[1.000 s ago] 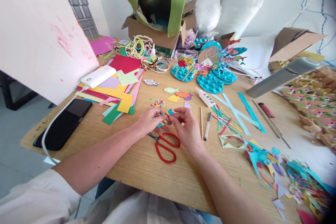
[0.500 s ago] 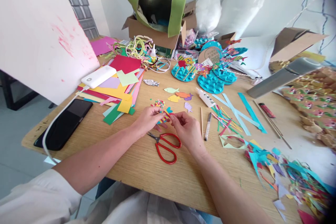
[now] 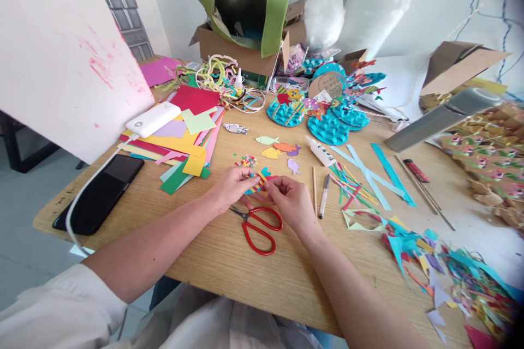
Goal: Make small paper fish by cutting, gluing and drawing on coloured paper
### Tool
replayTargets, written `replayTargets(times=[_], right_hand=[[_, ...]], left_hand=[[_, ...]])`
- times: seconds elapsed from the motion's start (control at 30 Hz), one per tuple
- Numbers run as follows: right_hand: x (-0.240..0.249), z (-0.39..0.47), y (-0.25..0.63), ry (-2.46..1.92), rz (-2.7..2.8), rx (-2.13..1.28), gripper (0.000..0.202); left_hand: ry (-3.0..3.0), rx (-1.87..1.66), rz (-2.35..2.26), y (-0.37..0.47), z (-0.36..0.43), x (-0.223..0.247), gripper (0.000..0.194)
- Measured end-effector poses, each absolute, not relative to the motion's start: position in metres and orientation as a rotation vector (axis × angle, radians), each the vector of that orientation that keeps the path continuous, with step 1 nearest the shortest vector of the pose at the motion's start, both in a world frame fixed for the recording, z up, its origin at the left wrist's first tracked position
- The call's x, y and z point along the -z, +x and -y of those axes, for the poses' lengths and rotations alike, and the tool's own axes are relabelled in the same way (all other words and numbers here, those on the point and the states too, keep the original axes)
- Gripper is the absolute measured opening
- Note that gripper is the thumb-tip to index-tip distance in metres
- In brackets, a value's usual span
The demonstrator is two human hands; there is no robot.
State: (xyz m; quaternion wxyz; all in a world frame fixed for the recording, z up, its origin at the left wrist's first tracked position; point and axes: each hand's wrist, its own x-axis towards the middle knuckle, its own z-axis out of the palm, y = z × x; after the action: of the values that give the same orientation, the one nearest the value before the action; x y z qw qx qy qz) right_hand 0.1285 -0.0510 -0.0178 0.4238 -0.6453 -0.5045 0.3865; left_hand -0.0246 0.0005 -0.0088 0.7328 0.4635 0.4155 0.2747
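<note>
A small striped paper fish, blue, yellow and red, is held up just above the table between my two hands. My left hand pinches its left side with thumb and fingers. At its red end, my right hand is closed, the thumb tip against a narrow yellow paper strip lying across the fish. Fingers cover part of the fish. Below the hands lie red-handled scissors. Just behind are a pile of tiny paper bits and several plain paper fish cut-outs.
On the left lie coloured paper sheets, a white power bank and a black phone. To the right are a glue bottle, a pen, thin paper strips, paper scraps and a grey flask.
The yellow strip now lies across the fish under my right thumb, and more of the fish's red end shows. Both hands have stayed in nearly the same place.
</note>
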Motion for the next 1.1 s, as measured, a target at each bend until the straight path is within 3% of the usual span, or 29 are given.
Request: replayTargets(times=[1.1], right_hand=[[0.0159, 0.0513, 0.1278, -1.589, 1.264, -0.956, 0.030]], left_hand=[[0.981, -0.584, -0.914, -0.0250, 0.0007, 0.0032, 0.010]])
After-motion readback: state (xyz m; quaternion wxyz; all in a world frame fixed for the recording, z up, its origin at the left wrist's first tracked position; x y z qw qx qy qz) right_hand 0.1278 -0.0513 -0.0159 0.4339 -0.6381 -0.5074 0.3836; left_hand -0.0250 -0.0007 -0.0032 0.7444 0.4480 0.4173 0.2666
